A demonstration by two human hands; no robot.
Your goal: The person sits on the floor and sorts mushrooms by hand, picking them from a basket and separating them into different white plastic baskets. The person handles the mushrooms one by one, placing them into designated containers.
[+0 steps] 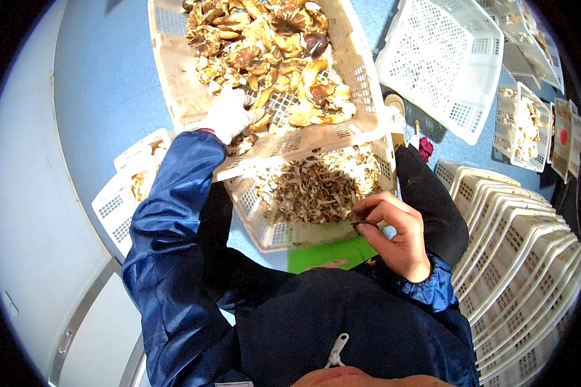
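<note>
My left hand (pixel 230 116), in a white glove, is inside a pale plastic basket (pixel 189 96) of brown and yellowish mushrooms (pixel 252 53). Its fingers touch a mushroom stem (pixel 263 99); whether they grip it I cannot tell. Bare, my right hand (pixel 397 232) pinches a small thin dark object (pixel 363 223) between thumb and fingers, possibly a small blade. That hand is over the near right edge of a lower basket (pixel 271 234), which holds many small brown and whitish trimmings (pixel 314 191). The upper basket overlaps the far part of this lower one.
A white mesh basket (pixel 431 63) sits at the upper right. Nested baskets (pixel 513 251) line the right side. Baskets holding pale pieces stand at far right (pixel 527 128) and left (pixel 121 208). A green sheet (pixel 329 254) lies before me on the blue floor (pixel 106 63).
</note>
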